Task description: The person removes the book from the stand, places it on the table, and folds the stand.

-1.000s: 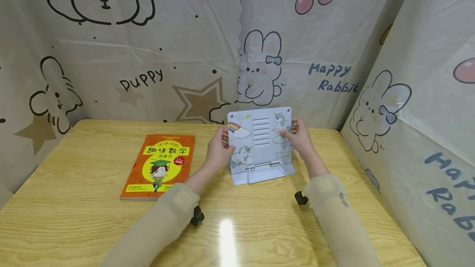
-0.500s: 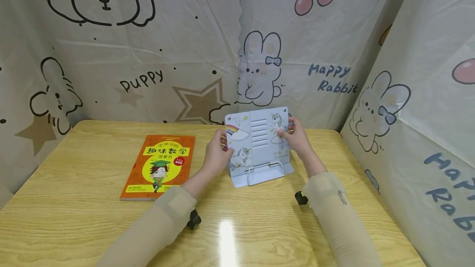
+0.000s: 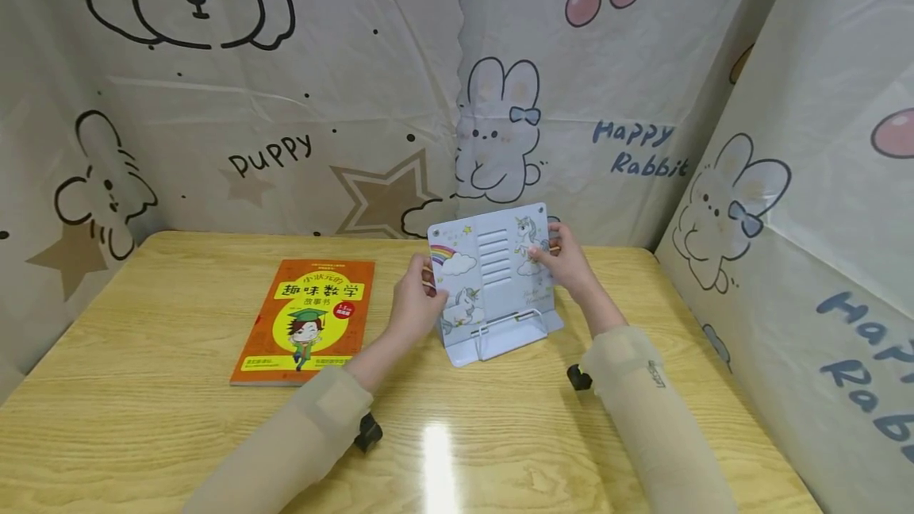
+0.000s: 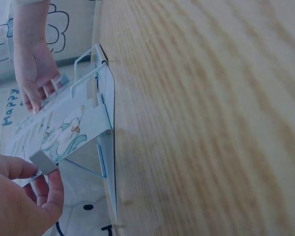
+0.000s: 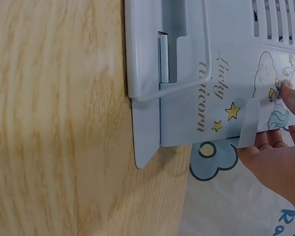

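Observation:
A white book stand (image 3: pixel 500 300) printed with unicorns, a rainbow and clouds stands on the table, its panel leaning back. My left hand (image 3: pixel 416 304) pinches its left edge, thumb in front and fingers behind. On the opposite edge, my right hand (image 3: pixel 571 264) grips with the thumb over the unicorn print. A white wire page holder (image 5: pixel 187 91) sticks out at the bottom of the panel in the right wrist view. Seen from the left wrist, a thin support rod (image 4: pixel 83 167) props the panel from behind above its base plate (image 4: pixel 108 172).
An orange book (image 3: pixel 303 324) with a cartoon graduate on its cover lies flat to the left of the stand. Behind the wooden table (image 3: pixel 493 435) and along its right side hangs a printed cloth (image 3: pixel 385 62), close behind the stand.
The book stand has slid slightly left and turned, its left side coming nearer to me. Both hands have moved with it, keeping their hold. The orange book stays in place.

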### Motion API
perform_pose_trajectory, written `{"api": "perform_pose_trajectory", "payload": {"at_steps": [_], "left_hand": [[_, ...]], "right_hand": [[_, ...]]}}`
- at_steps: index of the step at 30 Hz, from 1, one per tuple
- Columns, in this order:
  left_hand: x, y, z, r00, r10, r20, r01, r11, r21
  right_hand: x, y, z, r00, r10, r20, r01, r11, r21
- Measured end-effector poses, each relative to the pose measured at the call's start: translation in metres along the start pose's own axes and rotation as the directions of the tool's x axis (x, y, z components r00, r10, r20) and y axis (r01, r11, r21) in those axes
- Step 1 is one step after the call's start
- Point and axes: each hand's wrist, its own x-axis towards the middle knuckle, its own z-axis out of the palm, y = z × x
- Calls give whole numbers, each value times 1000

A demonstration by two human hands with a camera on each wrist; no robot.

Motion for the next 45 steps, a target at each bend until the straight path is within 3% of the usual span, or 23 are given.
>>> {"api": "perform_pose_trajectory", "payload": {"at_steps": [32,45], "left_hand": [[-18,3,-10,997,-58,57,59,998,-1],[-24,1,-12,990,-79,114,81,997,-9]], "right_hand": [[5,-5,7,993,-59,102,56,998,37],[5,-4,9,990,-63,126,59,998,35]]}}
